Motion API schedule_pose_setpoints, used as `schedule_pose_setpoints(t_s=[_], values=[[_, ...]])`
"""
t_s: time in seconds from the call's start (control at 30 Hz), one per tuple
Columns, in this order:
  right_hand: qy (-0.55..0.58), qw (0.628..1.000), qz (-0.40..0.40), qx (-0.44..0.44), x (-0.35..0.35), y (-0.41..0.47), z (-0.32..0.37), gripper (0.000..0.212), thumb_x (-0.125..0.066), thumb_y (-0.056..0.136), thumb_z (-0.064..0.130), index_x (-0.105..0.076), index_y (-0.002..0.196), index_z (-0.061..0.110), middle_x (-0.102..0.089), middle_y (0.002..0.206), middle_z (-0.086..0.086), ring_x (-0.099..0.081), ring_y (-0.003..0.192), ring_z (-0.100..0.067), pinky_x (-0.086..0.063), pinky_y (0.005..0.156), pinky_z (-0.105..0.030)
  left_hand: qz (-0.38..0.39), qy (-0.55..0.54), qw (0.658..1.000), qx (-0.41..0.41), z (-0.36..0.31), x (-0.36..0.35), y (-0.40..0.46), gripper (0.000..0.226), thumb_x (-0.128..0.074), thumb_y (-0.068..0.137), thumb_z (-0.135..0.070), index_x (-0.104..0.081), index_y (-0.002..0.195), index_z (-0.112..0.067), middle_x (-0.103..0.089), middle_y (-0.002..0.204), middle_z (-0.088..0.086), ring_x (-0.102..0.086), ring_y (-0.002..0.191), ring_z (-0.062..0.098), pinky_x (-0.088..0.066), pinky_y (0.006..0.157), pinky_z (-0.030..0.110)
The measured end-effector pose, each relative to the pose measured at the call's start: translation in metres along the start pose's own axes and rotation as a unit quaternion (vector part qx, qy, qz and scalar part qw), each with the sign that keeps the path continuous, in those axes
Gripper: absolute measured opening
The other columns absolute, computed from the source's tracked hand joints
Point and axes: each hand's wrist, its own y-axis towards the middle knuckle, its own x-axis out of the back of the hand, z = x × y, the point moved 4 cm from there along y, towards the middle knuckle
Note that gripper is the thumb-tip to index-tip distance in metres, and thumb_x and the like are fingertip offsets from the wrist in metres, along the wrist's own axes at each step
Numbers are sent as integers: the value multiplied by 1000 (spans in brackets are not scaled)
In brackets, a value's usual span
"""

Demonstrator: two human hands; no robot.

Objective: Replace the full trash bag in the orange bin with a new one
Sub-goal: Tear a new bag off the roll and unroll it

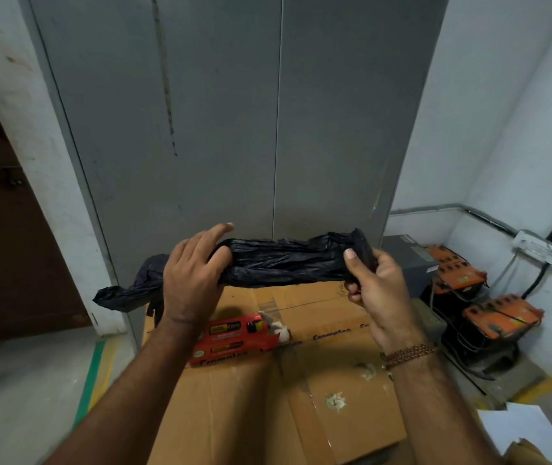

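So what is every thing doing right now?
Bag: still bunched, stretched between both hands.
Left hand: grips the bag.
Right hand: pinches the bag's end.
Red pack: torn open, lying on the box.
Box: taped shut.

We see a black trash bag (284,263), a brown cardboard box (267,397), a red packet (231,337) and grey metal doors (234,112).

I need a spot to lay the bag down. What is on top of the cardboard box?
On the cardboard box lies a red packet with a white scrap beside it. The forearms cover part of the box top.
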Motion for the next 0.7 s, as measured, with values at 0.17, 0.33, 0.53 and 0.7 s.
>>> schedule_pose_setpoints(t_s=[0.17,0.33,0.53,0.7], values=[[38,999,8,-17,2,0,0,33,-61,100,41,-64,120,16,-67,96,-8,-59,63,-15,-50,54,-30,-2,4,1000,13,10,5,-5,13,-75,90,-5,-64,86,-7,-65,139,14,-64,115,34,-48,88,45],[29,999,-16,-9,-1,-3,2,26,-57,102,42,-70,116,24,-69,105,-4,-59,64,-11,-52,55,-28,5,12,999,34,24,12,-13,12,-77,92,-10,-65,89,-6,-64,139,15,-63,116,34,-47,90,46],[33,998,-27,-40,-24,-13,2,44,-46,102,55,-64,116,17,-62,92,-2,-52,60,-9,-44,48,-24,9,23,999,48,45,24,-24,11,-70,95,-15,-66,91,-5,-64,139,16,-64,117,36,-47,90,48],[-4,1000,6,-16,-48,-18,3,32,-72,93,36,-67,111,10,-70,96,-8,-62,68,-12,-49,52,-25,-3,32,998,56,64,37,-34,9,-69,94,-11,-66,89,-6,-65,138,15,-64,115,36,-46,88,47]])
